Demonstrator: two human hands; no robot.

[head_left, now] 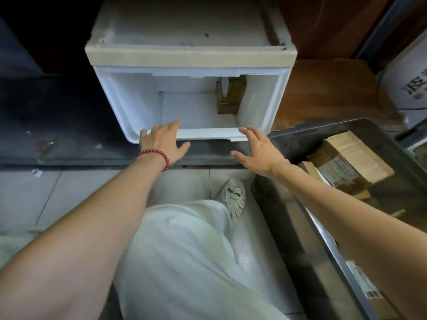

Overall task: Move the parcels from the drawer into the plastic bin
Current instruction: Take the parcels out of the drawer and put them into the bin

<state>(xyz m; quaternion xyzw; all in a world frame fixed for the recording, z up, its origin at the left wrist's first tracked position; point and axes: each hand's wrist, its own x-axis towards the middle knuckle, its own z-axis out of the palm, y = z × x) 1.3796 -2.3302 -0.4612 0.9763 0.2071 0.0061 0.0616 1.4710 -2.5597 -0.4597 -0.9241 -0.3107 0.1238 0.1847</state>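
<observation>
A: Where are we? Near to far.
B: Plastic bin on the floor at the person's right, cardboard parcels already inside. Both hands are empty, out at the drawer front. Left hand, red bracelet on the wrist, fingers straight, laid over the front rim. Right hand spread wide, fingertips at the rim; can't tell if they touch.
A: Drawer contents?
B: Pulled out, nearly cleared. One brown parcel stands in the far right corner. Nothing else visible in there.
A: So last transfer?
B: Looks like it. Next move as I read it: right hand reaches deep into that corner, grips the parcel, lifts it clear of the drawer wall, swings right into the bin. Left hand can steady the drawer.
</observation>
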